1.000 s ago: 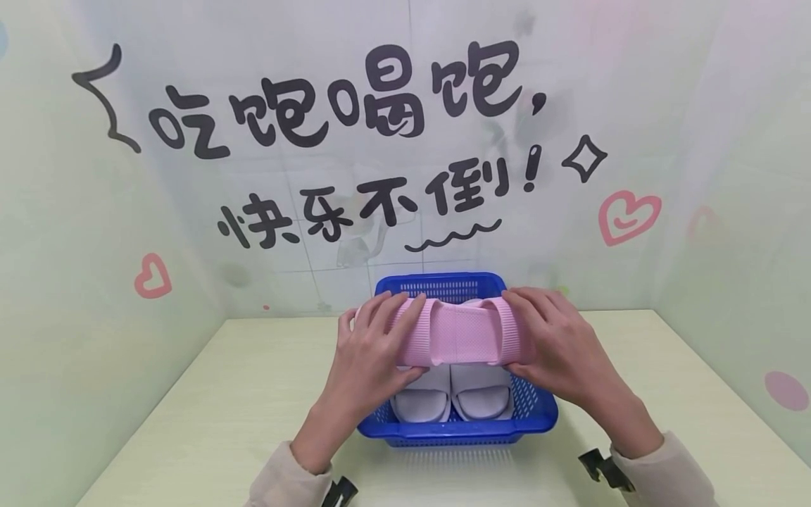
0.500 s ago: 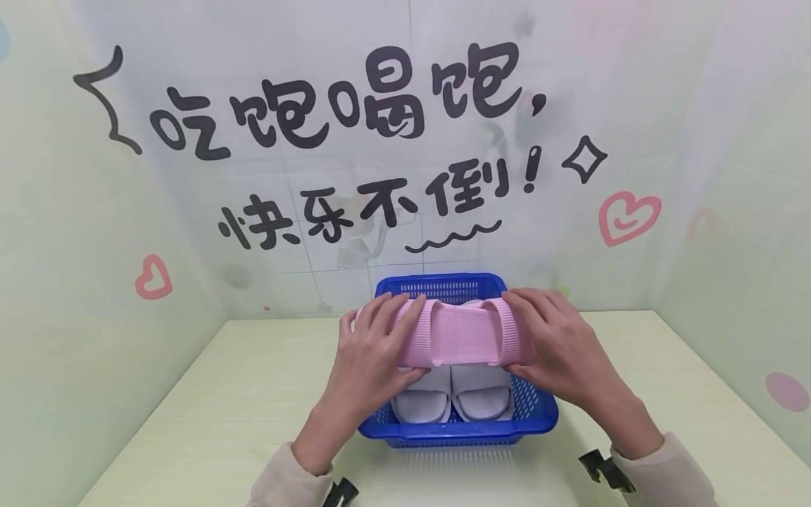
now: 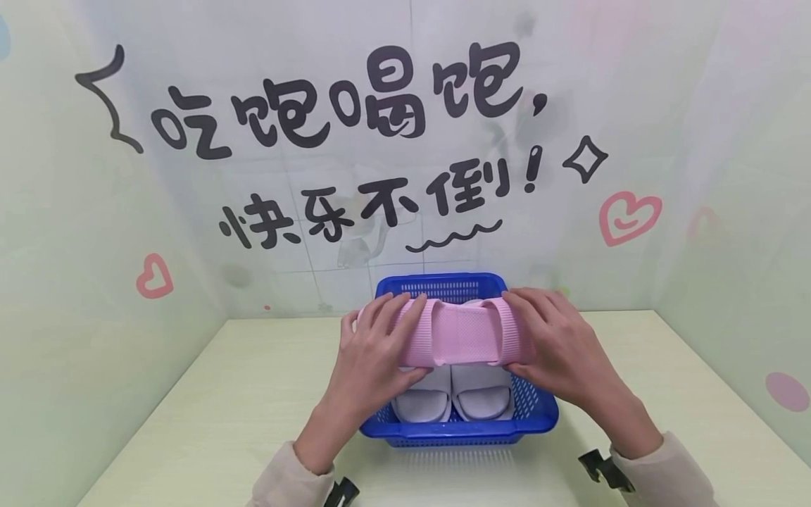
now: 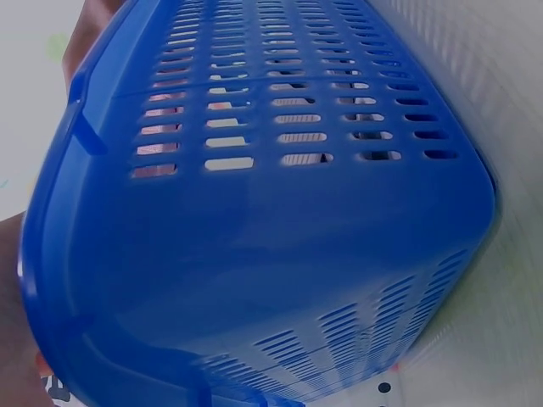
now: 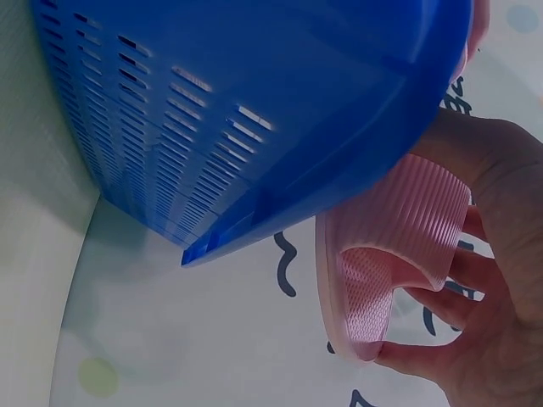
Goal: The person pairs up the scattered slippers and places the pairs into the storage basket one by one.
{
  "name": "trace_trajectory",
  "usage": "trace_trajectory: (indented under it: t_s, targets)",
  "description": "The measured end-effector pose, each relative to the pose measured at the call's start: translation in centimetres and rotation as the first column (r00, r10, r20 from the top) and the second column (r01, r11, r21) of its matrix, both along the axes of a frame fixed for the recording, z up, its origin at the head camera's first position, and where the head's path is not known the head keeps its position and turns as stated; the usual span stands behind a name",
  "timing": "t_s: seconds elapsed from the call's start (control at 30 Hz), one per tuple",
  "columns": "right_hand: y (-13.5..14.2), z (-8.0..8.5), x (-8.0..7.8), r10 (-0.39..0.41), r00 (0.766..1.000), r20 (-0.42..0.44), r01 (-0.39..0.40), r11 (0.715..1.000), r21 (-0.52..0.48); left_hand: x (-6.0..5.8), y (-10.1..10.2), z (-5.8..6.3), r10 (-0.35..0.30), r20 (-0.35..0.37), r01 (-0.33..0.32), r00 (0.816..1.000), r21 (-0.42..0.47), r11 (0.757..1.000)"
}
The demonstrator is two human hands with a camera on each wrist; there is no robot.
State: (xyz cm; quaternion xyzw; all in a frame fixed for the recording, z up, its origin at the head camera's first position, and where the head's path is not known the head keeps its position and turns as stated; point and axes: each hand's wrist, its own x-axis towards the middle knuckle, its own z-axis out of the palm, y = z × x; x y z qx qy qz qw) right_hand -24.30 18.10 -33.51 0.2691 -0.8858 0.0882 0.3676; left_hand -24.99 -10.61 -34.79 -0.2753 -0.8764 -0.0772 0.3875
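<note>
A pair of pink slippers (image 3: 465, 334) is held crosswise above the blue basket (image 3: 457, 428), a ribbed strap at each end and dotted insole between. My left hand (image 3: 374, 348) grips the left end, fingers over the strap and thumb below. On the right end, my right hand (image 3: 560, 345) holds the other strap the same way. In the right wrist view, a pink slipper (image 5: 399, 225) shows beside the basket rim, with the fingers behind it. Two whitish slippers (image 3: 421, 406) lie side by side in the basket, partly covered by the pink pair.
The basket stands on a pale wooden table (image 3: 209, 408), near the back wall (image 3: 342, 282) with black lettering. Walls rise on both sides too. In the left wrist view the slotted basket side (image 4: 280, 229) fills most of the picture and hides the left hand's fingers.
</note>
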Motion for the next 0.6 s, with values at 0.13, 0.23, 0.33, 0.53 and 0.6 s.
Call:
trace_trajectory:
  t_s: [0.13, 0.23, 0.33, 0.53, 0.6]
  targets:
    - [-0.03, 0.02, 0.03, -0.006, 1.000, -0.001, 0.006, 1.000, 0.002, -0.03, 0.09, -0.08, 0.007, 0.002, -0.007, 1.000, -0.003, 1.000]
    - [-0.08, 0.04, 0.04, -0.008, 1.000, 0.006, 0.007, 1.000, 0.007, -0.04, 0.07, -0.11, 0.008, 0.003, -0.008, 1.000, -0.007, 1.000]
    - [-0.10, 0.05, 0.05, -0.007, 1.000, 0.008, 0.007, 1.000, 0.011, -0.02, 0.03, -0.09, 0.008, 0.001, -0.008, 1.000, -0.012, 1.000]
    - [-0.04, 0.01, 0.06, -0.007, 1.000, 0.003, 0.007, 1.000, -0.001, 0.06, 0.05, -0.06, 0.007, -0.006, -0.007, 1.000, -0.015, 1.000]
    - [-0.02, 0.02, 0.07, -0.007, 1.000, 0.000, 0.007, 1.000, -0.004, 0.07, 0.07, -0.05, 0.006, -0.007, -0.006, 1.000, -0.014, 1.000]
